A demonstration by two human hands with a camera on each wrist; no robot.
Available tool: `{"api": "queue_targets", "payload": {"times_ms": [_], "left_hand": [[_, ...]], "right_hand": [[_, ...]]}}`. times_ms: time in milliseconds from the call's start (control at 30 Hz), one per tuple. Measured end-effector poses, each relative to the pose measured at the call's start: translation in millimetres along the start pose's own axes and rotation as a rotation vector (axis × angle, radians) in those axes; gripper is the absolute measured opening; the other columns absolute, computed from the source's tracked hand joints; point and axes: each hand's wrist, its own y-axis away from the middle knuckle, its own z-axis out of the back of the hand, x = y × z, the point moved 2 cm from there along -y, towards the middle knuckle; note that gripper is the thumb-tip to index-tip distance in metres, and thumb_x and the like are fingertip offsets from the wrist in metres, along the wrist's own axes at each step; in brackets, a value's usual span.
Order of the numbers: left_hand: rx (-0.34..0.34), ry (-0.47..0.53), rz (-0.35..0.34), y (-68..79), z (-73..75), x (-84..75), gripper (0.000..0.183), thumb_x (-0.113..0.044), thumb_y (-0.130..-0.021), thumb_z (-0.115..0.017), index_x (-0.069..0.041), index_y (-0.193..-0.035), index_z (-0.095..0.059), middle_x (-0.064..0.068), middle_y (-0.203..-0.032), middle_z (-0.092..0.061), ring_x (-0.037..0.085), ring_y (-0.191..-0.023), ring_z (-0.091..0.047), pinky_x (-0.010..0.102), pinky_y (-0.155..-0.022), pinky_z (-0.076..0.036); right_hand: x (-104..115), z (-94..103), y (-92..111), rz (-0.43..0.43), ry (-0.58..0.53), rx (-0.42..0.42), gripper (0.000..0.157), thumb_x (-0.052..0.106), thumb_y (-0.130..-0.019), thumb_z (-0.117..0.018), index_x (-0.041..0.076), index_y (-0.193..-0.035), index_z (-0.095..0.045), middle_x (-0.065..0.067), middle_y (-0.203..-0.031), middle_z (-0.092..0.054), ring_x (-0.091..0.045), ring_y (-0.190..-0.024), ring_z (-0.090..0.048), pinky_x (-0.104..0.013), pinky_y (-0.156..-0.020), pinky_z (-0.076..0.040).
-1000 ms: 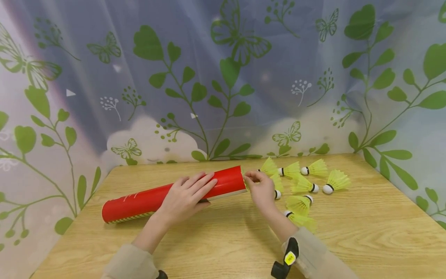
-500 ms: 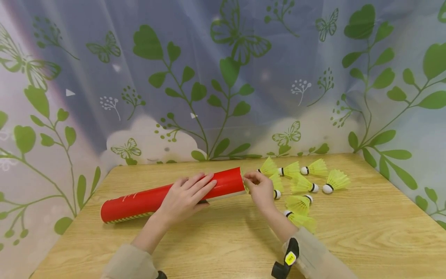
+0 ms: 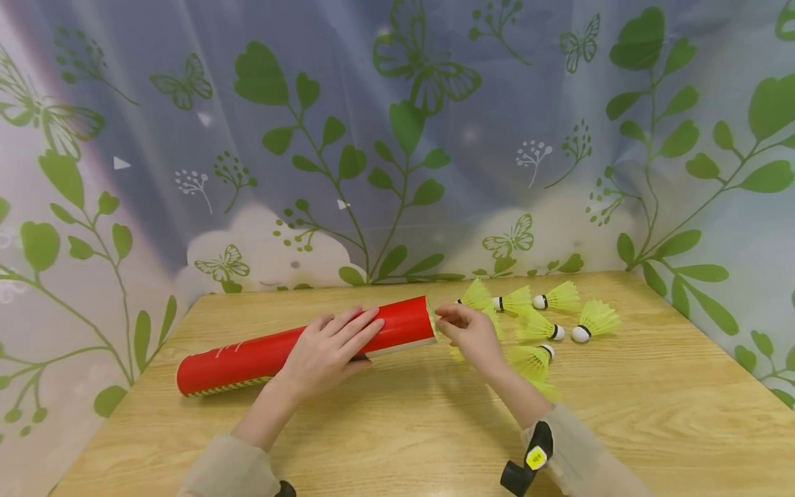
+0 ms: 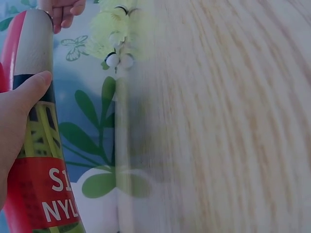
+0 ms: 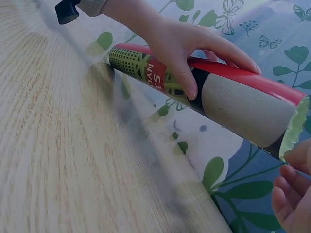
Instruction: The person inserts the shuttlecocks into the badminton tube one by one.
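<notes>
My left hand (image 3: 329, 352) grips a red shuttlecock tube (image 3: 248, 359) around its middle, fingers over the top and thumb (image 4: 36, 87) along the near side. The tube lies slanted, its left end low at the table and its right end raised. At that right mouth, a pale green scalloped edge (image 5: 295, 130), like a shuttlecock skirt, shows at the rim. My right hand (image 3: 475, 338) is at the mouth, fingertips right at the rim, with thumb and fingers parted. How deep the skirt sits in the tube is hidden.
Several yellow shuttlecocks with white heads, one of them a shuttlecock (image 3: 596, 321) at the far right, lie on the wooden table (image 3: 652, 393) beyond and beside my right hand. A patterned curtain (image 3: 348, 138) hangs right behind the table.
The right hand has shifted slightly, its forearm swinging right, and its thumb and fingers have parted at the tube's mouth. The left hand keeps its grip, and the tube has barely moved.
</notes>
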Motion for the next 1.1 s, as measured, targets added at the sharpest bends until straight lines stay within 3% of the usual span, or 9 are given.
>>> {"api": "queue_targets", "payload": {"times_ms": [267,500,667,900,1100], "left_hand": [[-0.007,0.013,-0.002,-0.4,-0.4,2.2,0.077,-0.038,-0.069,-0.081,-0.011,-0.135,-0.052,0.006,-0.134,-0.055,0.023,-0.114,-0.058,0.04,-0.077,-0.051],[-0.011,-0.012,-0.014,0.6,-2.2,2.2,0.078,-0.038,-0.066,-0.083,-0.011,-0.133,-0.053,0.006,-0.134,-0.055,0.022,-0.113,-0.058,0.039,-0.076,-0.052],[-0.014,-0.013,-0.012,-0.1,-0.6,0.6,0.08,-0.038,-0.064,-0.085,-0.011,-0.133,-0.054,0.006,-0.133,-0.055,0.022,-0.114,-0.058,0.039,-0.076,-0.052],[-0.011,-0.002,-0.007,-0.2,-0.7,1.1,0.078,-0.038,-0.067,-0.083,-0.011,-0.134,-0.053,0.006,-0.134,-0.054,0.023,-0.114,-0.057,0.039,-0.077,-0.051],[-0.012,-0.015,-0.015,0.5,-1.6,1.1,0.079,-0.038,-0.066,-0.083,-0.011,-0.133,-0.053,0.006,-0.134,-0.055,0.022,-0.114,-0.058,0.039,-0.076,-0.051]], "right_hand": [[3,29.6,5,-0.013,0.035,0.056,0.028,0.017,-0.092,-0.058,0.0,-0.114,-0.064,-0.015,-0.102,-0.066,-0.023,-0.086,-0.06,-0.04,-0.071,-0.051],[1,60.0,11,-0.002,0.116,0.118,0.029,0.021,-0.092,-0.059,0.001,-0.113,-0.064,-0.017,-0.104,-0.065,-0.022,-0.088,-0.06,-0.033,-0.065,-0.05],[-8,82.5,18,0.009,0.14,0.156,0.033,0.021,-0.092,-0.06,-0.001,-0.116,-0.061,-0.021,-0.113,-0.062,-0.021,-0.091,-0.06,-0.037,-0.072,-0.051],[-14,115.0,30,0.045,0.194,0.153,0.034,0.021,-0.091,-0.061,-0.002,-0.116,-0.062,-0.02,-0.11,-0.064,-0.014,-0.089,-0.062,-0.035,-0.07,-0.052],[-22,136.2,39,0.092,0.286,0.254,0.029,0.016,-0.091,-0.061,-0.003,-0.114,-0.062,-0.017,-0.105,-0.065,-0.005,-0.086,-0.059,-0.03,-0.071,-0.052]]}}
